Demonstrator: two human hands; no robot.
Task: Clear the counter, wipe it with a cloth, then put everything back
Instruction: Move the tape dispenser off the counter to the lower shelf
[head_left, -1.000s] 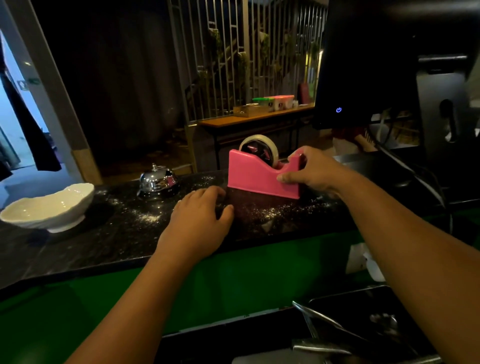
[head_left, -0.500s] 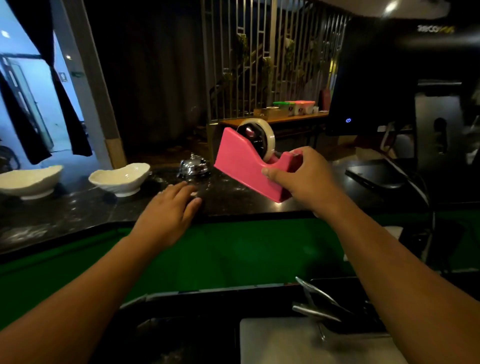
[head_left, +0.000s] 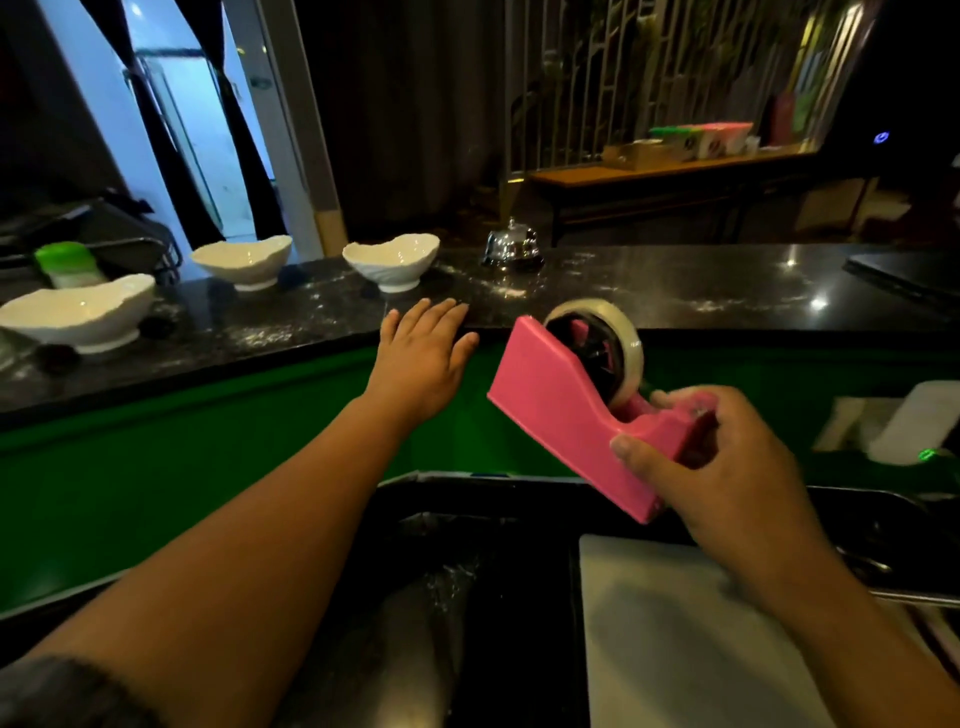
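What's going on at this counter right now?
A person is clearing a dusty black counter. Their right hand grips a pink tape dispenser, tilted, in the air just off the counter's near edge. The left hand rests open at that edge. Three white bowls and a service bell stand uncleared.
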